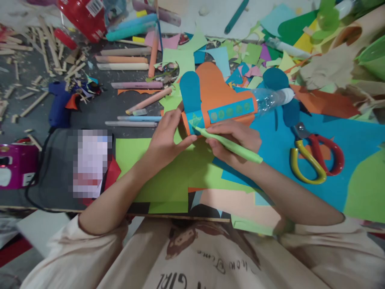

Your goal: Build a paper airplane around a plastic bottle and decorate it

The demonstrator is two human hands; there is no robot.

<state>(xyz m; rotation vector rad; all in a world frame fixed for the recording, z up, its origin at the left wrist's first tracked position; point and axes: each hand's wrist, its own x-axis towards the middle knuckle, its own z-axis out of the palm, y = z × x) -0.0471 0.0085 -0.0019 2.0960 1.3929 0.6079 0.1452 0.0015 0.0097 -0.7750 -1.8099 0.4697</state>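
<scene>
A plastic bottle (pixel 269 101) lies on its side, wrapped in orange paper with a blue paper flap and a blue strip of green dots. My left hand (pixel 167 138) grips the bottle's base end, thumb in front and fingers partly hidden behind it. A light green felt-tip pen (pixel 237 148) is pinched in my right hand (pixel 233 138). Its tip touches a blue band near a green star (pixel 196 121) on the wrapped bottle. Under both hands lie sheets of light green paper (pixel 162 172).
Scissors with red and yellow handles (pixel 315 154) rest on blue paper at right. A blue glue gun (pixel 60 104), short sticks (pixel 46 48) and a phone (pixel 92 162) are at left. Several felt-tip pens (pixel 124 60) lie beyond my left hand. Paper scraps (pixel 249 52) cover the back.
</scene>
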